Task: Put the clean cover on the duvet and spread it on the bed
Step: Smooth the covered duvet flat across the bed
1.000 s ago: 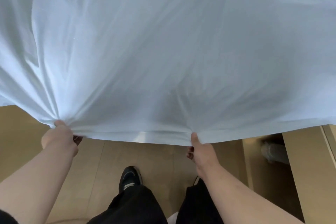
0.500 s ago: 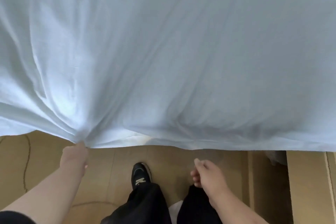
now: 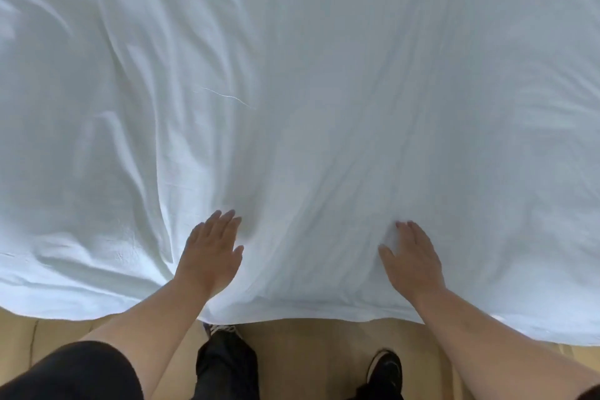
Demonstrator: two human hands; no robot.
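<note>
Hands (image 3: 308, 256) on duvet (image 3: 324, 91) (near edge).

Bare forearms run to both hands, left hand (image 3: 211, 253) and right hand (image 3: 414, 256). A short black sleeve (image 3: 74, 370) covers the left upper arm. Black trousers (image 3: 227, 367); black shoes (image 3: 386, 370), one apparently white-marked.

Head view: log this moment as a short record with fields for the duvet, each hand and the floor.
duvet: white duvet, spread flat, wrinkled, near edge hanging toward the floor
left hand: left hand flat on the duvet, fingers straight
right hand: right hand flat on the duvet, near its edge
floor: tan floor, black shoe on it
</note>
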